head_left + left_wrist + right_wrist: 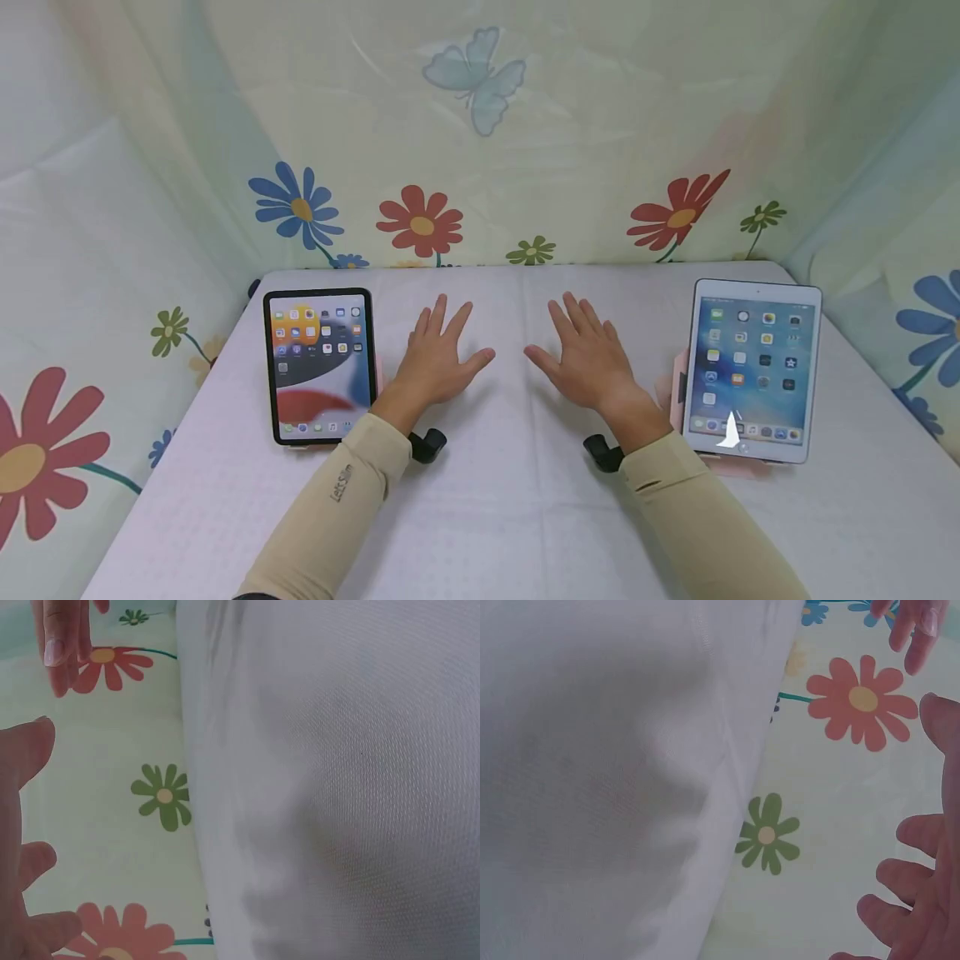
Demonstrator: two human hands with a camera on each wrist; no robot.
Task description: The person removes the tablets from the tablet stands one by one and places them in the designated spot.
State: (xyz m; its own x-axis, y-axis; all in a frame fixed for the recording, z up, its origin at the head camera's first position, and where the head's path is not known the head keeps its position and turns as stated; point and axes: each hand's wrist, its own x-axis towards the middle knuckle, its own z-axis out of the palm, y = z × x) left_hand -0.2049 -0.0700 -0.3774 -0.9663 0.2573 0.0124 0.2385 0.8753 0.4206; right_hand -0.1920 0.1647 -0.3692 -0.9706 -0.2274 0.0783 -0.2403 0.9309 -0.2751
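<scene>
White tablecloth (495, 517) beneath outspread hands (435, 360) (590, 360)

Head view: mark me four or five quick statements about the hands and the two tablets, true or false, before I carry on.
1. The black-framed tablet is on the left side of the table, the white-framed tablet on the right. True.
2. The left hand and the right hand are apart from each other. True.
3. The right hand grips the white-framed tablet. False: its fingers are extended and it holds nothing.
4. The white-framed tablet's screen is dark. False: it is lit and shows app icons.
5. Both forearms are in beige sleeves. True.
</scene>
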